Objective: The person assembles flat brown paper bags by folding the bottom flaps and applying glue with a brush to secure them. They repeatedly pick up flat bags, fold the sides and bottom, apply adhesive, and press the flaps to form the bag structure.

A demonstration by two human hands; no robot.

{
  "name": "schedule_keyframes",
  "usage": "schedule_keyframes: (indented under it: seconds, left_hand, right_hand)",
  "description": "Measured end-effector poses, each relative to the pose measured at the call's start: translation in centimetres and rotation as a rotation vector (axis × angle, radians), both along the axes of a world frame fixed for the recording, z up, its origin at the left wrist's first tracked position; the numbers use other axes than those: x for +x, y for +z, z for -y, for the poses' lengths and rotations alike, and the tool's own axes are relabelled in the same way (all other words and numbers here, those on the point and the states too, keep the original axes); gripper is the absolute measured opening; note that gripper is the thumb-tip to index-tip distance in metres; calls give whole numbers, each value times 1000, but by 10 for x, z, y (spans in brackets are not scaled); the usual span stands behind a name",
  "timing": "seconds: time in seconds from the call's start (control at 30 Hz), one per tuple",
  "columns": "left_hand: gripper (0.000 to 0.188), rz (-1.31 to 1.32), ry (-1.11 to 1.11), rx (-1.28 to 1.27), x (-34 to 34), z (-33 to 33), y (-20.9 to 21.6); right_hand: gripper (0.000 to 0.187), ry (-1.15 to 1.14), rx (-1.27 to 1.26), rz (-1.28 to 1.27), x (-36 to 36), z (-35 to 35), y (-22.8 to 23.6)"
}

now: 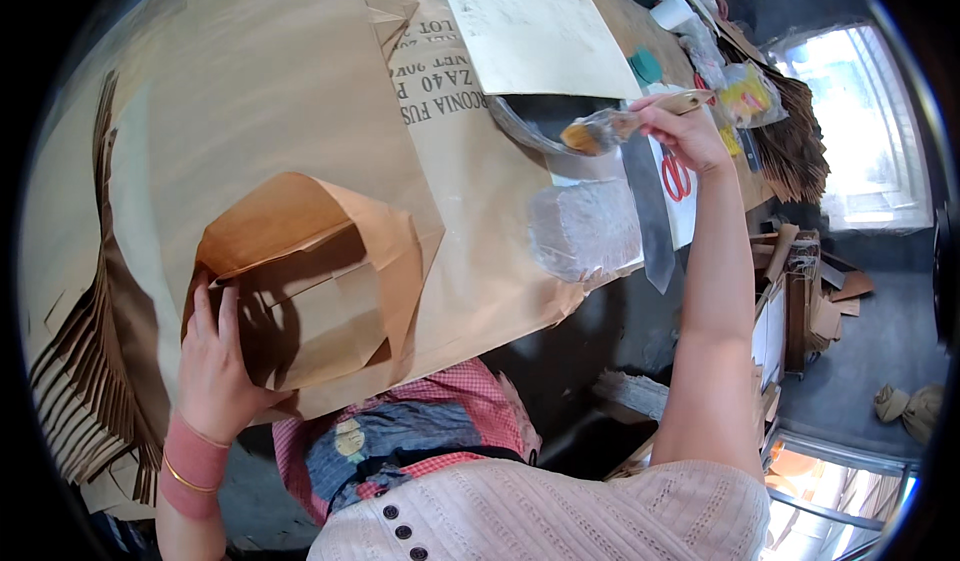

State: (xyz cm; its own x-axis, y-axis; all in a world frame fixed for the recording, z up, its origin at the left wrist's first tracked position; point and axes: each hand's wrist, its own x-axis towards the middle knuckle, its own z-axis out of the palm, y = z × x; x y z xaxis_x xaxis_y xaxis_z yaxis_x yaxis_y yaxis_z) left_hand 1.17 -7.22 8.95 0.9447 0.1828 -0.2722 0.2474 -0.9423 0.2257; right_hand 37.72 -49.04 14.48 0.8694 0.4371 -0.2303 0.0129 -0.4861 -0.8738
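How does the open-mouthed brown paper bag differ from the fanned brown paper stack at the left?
The open-mouthed brown paper bag is spread wide, its inside showing, whereas the fanned brown paper stack lies in many flattened layers. The left hand touches the bag; the stack sits farther left. Both are brown paper.

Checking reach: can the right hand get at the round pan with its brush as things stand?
Likely yes: the right hand holds the brush, bristles by the uncovered near side of the round pan; the pale board hides its far side.
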Motion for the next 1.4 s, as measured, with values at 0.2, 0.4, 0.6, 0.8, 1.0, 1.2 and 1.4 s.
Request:
schedule_keyframes:
  seconds: [0.2, 0.4, 0.6, 0.8, 1.0, 1.2, 1.4]
  left_hand:
    - [128, 114, -37, -212, 0, -26, -14]
    - [131, 256, -106, -442, -16, -43, -33]
    - [124, 356, -107, -477, -12, -35, -44]
    - [120, 282, -48, -423, -15, -31, -46]
    - [110, 295, -52, -417, -13, -32, -46]
    - [88, 268, -80, -329, -14, -33, -41]
    - [57, 101, -271, -124, -17, -45, -36]
  right_hand:
    - [19, -396, 832, 63, -86, -77, -14]
    - [6, 136, 418, 13, -269, -246, -57]
    - [11, 139, 471, -185, -272, -308, -111]
    - [7, 201, 329, 128, -273, -267, -77]
    - [6, 263, 30, 529, -225, -225, -79]
    - [6, 304, -123, 529, -224, -193, -64]
    - [25, 803, 178, 516, -210, -223, -40]
